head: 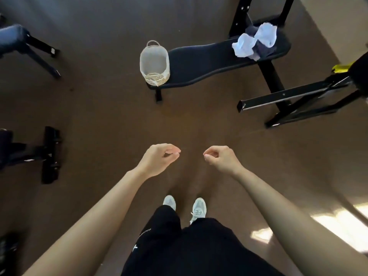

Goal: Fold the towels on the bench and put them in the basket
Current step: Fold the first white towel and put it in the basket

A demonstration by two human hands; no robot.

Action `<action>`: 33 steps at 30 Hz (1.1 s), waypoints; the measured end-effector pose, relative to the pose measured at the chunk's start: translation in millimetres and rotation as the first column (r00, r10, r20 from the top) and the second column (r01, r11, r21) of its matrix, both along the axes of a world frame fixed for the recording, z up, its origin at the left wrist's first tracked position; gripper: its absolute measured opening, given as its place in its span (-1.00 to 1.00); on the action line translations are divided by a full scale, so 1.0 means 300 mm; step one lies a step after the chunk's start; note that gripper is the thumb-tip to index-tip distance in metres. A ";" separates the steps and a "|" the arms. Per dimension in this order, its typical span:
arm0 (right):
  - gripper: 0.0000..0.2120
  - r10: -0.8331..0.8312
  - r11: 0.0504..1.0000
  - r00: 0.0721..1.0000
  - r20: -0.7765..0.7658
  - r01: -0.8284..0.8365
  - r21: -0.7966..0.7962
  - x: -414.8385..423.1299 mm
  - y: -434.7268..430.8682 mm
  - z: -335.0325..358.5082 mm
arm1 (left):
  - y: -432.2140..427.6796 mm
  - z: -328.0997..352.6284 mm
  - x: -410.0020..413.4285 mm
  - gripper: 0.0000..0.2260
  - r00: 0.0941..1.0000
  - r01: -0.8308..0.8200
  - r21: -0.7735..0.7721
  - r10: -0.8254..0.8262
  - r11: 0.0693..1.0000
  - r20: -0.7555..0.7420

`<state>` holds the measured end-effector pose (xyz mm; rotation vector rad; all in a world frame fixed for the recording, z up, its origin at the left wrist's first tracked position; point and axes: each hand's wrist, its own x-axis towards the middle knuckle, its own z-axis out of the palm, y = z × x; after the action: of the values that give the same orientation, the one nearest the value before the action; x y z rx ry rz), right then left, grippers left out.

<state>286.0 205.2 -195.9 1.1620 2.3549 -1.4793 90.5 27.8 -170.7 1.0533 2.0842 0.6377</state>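
A black padded bench [199,64] stands ahead of me on the brown floor. On its right end lies a crumpled heap of towels: a pale blue-white towel [256,41] on top of a dark navy towel [264,49]. A white woven basket [154,63] with a loop handle stands on the bench's left end, and nothing shows inside it. My left hand [159,158] and my right hand [221,157] hover in front of me, well short of the bench. Both have loosely curled fingers and hold nothing.
Black metal frames of gym equipment [288,96] stand to the right of the bench, with a yellow part [341,68] at the far right. More dark equipment [29,46] and a black base [49,154] stand on the left. My feet in pale shoes [185,206] stand on brown floor.
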 end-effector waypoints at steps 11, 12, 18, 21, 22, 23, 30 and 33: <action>-0.90 -0.153 0.988 0.988 0.005 0.154 -0.034 -0.208 0.393 -0.059 | 0.396 -0.096 -0.257 -0.87 0.982 -0.136 0.086 0.122 0.987 0.146; -0.91 -0.182 0.982 0.983 0.013 0.182 -0.051 -0.239 0.441 -0.059 | 0.448 -0.106 -0.310 -0.87 0.981 -0.136 0.094 0.120 0.986 0.155; -0.89 -0.383 0.902 0.922 0.053 0.386 -0.192 -0.417 0.700 -0.025 | 0.775 -0.118 -0.606 -0.87 0.982 -0.110 0.113 0.090 0.987 0.168; -0.89 -0.456 0.866 0.889 0.034 0.452 -0.213 -0.508 0.823 -0.018 | 0.956 -0.110 -0.723 -0.88 0.988 -0.036 0.102 0.020 0.994 0.152; -0.89 -0.475 0.855 0.879 0.035 0.470 -0.219 -0.534 0.866 -0.019 | 1.017 -0.106 -0.755 -0.87 0.989 -0.016 0.096 0.001 0.995 0.148; -0.89 -0.488 0.847 0.872 0.031 0.482 -0.224 -0.563 0.910 -0.021 | 1.077 -0.100 -0.783 -0.87 0.989 0.005 0.091 -0.018 0.996 0.144; -0.91 -0.548 0.816 0.837 0.000 0.534 -0.223 -0.763 1.298 -0.105 | 1.508 -0.126 -0.967 -0.86 0.985 0.105 0.040 -0.110 0.994 0.131; -0.91 -0.552 0.814 0.834 -0.015 0.534 -0.229 -0.831 1.490 -0.152 | 1.707 -0.140 -1.040 -0.86 0.987 0.103 0.018 -0.105 0.994 0.119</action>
<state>36.8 652.1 -241.4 1.8471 1.9128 -1.9203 -221.4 539.8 -212.6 1.0955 1.9111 0.6460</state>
